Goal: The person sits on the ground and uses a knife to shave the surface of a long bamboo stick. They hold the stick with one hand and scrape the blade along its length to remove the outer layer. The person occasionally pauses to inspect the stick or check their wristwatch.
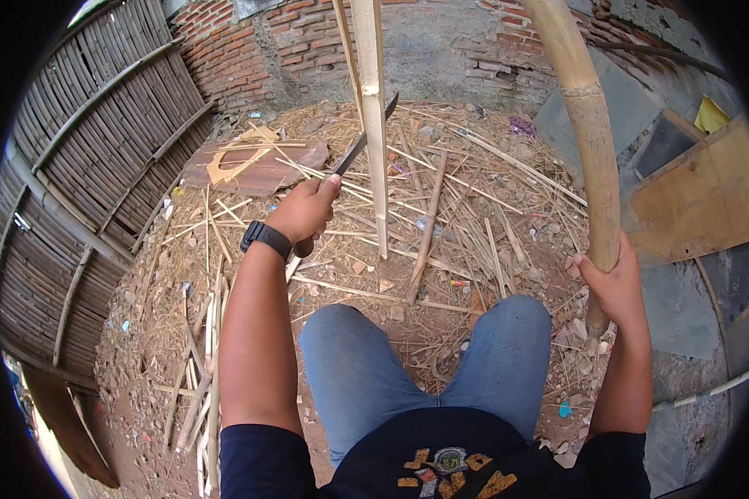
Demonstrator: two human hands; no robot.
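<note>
My left hand (pixel 306 209), with a black watch on the wrist, is closed round the handle of a machete (pixel 355 155). Its dark blade slants up and away to the right, passing behind a pale split bamboo strip (pixel 376 158), with the tip showing past the strip's right side. A thinner bamboo sliver (pixel 349 54) runs up along the strip's left and meets the blade. On the right, my right hand (pixel 616 279) grips a thick, slightly curved bamboo pole (pixel 592 141) near its lower end. That pole stands upright beside my knee and runs out of the top of view.
Bamboo slats and sticks (pixel 424 229) litter the dirt ground between and beyond my knees. A brown board (pixel 254 166) lies at the far left. Woven bamboo fencing (pixel 83 166) borders the left, a brick wall (pixel 441 58) the back, and leaning sheets (pixel 699 200) the right.
</note>
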